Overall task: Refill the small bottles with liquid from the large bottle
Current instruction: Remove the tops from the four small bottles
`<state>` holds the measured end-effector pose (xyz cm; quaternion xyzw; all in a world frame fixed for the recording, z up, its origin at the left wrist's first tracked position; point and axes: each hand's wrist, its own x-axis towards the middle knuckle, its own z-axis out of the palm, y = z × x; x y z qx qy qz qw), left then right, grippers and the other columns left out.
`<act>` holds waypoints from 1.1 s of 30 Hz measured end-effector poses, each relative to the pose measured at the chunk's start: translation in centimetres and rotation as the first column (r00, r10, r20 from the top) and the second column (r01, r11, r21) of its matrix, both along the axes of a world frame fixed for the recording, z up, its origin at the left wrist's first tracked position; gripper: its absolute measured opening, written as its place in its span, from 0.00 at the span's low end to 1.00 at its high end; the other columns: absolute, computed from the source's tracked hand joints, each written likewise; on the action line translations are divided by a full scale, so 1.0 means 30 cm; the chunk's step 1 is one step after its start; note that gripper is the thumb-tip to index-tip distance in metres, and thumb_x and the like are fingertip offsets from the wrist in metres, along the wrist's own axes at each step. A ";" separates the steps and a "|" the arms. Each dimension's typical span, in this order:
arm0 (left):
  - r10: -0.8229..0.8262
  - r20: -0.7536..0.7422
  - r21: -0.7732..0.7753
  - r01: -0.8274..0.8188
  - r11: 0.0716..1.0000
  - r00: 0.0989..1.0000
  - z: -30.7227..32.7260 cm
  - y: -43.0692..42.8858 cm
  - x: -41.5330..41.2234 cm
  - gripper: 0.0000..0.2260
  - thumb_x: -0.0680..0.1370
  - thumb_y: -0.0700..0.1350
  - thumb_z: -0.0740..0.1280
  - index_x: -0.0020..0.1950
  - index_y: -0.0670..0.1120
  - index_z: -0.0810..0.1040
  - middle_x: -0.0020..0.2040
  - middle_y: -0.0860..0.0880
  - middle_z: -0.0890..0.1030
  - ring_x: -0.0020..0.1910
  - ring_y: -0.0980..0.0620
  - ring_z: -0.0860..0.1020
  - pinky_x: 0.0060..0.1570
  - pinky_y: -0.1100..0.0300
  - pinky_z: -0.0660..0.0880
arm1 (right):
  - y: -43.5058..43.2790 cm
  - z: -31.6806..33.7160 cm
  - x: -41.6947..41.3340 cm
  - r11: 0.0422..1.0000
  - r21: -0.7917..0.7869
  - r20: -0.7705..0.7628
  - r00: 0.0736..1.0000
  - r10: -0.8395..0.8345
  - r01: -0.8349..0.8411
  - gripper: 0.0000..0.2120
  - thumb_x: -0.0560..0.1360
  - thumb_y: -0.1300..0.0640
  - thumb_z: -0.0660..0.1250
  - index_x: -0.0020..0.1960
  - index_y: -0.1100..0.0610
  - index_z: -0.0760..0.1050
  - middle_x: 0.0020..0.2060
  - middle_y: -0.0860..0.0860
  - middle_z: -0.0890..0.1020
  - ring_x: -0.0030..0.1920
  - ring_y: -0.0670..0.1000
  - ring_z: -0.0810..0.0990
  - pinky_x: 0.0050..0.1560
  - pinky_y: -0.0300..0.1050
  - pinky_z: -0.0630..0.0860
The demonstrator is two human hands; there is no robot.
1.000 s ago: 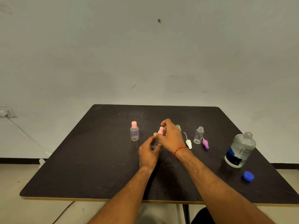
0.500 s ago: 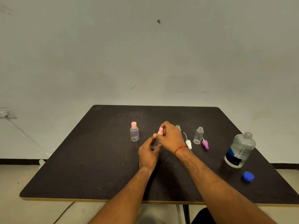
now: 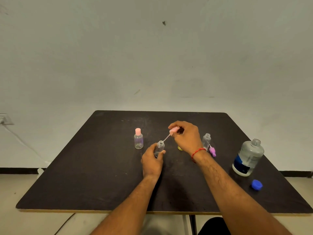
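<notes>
My left hand (image 3: pixel 152 161) grips a small clear bottle (image 3: pixel 159 147) standing on the dark table (image 3: pixel 101 167). My right hand (image 3: pixel 186 137) holds its pink spray cap (image 3: pixel 174 130) lifted up and right, the thin tube (image 3: pixel 166 138) still angled toward the bottle's mouth. A capped small bottle with a pink top (image 3: pixel 138 139) stands to the left. An uncapped small bottle (image 3: pixel 206 141) stands right of my hand, with a purple spray cap (image 3: pixel 212 151) lying beside it. The large bottle (image 3: pixel 248 157) with a blue label stands uncapped at the right.
A blue cap (image 3: pixel 256 184) lies near the table's right front edge. A yellowish bottle base (image 3: pixel 180 148) peeks out under my right hand. A wall socket and cable (image 3: pixel 5 120) sit at the left wall.
My right hand has pulled the pink spray cap off the small bottle and raised it up and to the right. The left hand keeps hold of the bottle.
</notes>
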<state>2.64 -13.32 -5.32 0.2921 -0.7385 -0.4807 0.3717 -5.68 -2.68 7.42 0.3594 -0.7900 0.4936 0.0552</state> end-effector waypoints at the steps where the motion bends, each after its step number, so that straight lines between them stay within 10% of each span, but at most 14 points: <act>1: 0.008 0.003 -0.007 -0.008 1.000 1.000 0.002 0.000 0.000 0.13 0.76 0.46 0.75 0.60 0.53 0.82 0.49 0.58 0.84 0.49 0.60 0.81 0.55 0.56 0.80 | 0.013 0.004 -0.002 1.000 -0.026 0.011 1.000 -0.005 0.006 0.10 0.71 0.63 0.71 0.43 0.48 0.83 0.42 0.43 0.83 0.42 0.42 0.81 0.44 0.30 0.75; 8: 0.033 0.004 -0.033 -0.033 0.999 0.999 0.004 0.000 -0.007 0.11 0.76 0.43 0.75 0.58 0.51 0.83 0.51 0.56 0.84 0.50 0.59 0.81 0.54 0.61 0.79 | 0.079 -0.032 0.013 0.974 -0.150 0.023 0.985 -0.169 0.171 0.06 0.73 0.62 0.70 0.45 0.52 0.83 0.41 0.45 0.83 0.43 0.42 0.81 0.40 0.26 0.73; 13: 0.062 0.014 -0.038 -0.061 0.997 0.998 0.010 -0.003 -0.013 0.12 0.76 0.42 0.75 0.59 0.48 0.83 0.51 0.53 0.82 0.49 0.57 0.79 0.51 0.66 0.74 | 0.039 -0.178 0.019 0.957 -0.120 0.073 0.964 -0.256 0.263 0.07 0.70 0.63 0.70 0.40 0.51 0.79 0.38 0.46 0.81 0.40 0.45 0.80 0.42 0.41 0.78; 17: 0.056 0.054 -0.046 -0.054 0.998 0.997 0.008 -0.013 -0.025 0.12 0.76 0.43 0.75 0.58 0.48 0.83 0.49 0.53 0.82 0.48 0.56 0.80 0.53 0.59 0.78 | 0.001 -0.263 0.036 0.954 -0.050 0.101 0.951 -0.291 0.297 0.06 0.69 0.63 0.70 0.40 0.53 0.78 0.37 0.46 0.80 0.38 0.45 0.78 0.38 0.24 0.67; 24: 0.045 0.119 -0.066 -0.038 0.997 0.992 0.020 -0.048 -0.066 0.11 0.75 0.46 0.76 0.56 0.48 0.83 0.47 0.52 0.83 0.47 0.54 0.80 0.52 0.59 0.78 | -0.046 -0.338 0.024 0.955 0.059 0.084 0.952 -0.295 0.291 0.06 0.70 0.59 0.70 0.39 0.52 0.73 0.36 0.46 0.79 0.35 0.49 0.78 0.39 0.47 0.77; 33: 0.011 0.127 -0.013 -0.009 1.000 0.992 0.009 -0.109 -0.122 0.15 0.74 0.47 0.76 0.60 0.47 0.83 0.52 0.50 0.86 0.53 0.54 0.83 0.57 0.56 0.79 | -0.081 -0.368 0.009 0.941 0.136 0.042 0.947 -0.318 0.310 0.10 0.72 0.57 0.70 0.37 0.52 0.69 0.38 0.49 0.77 0.36 0.53 0.78 0.38 0.48 0.76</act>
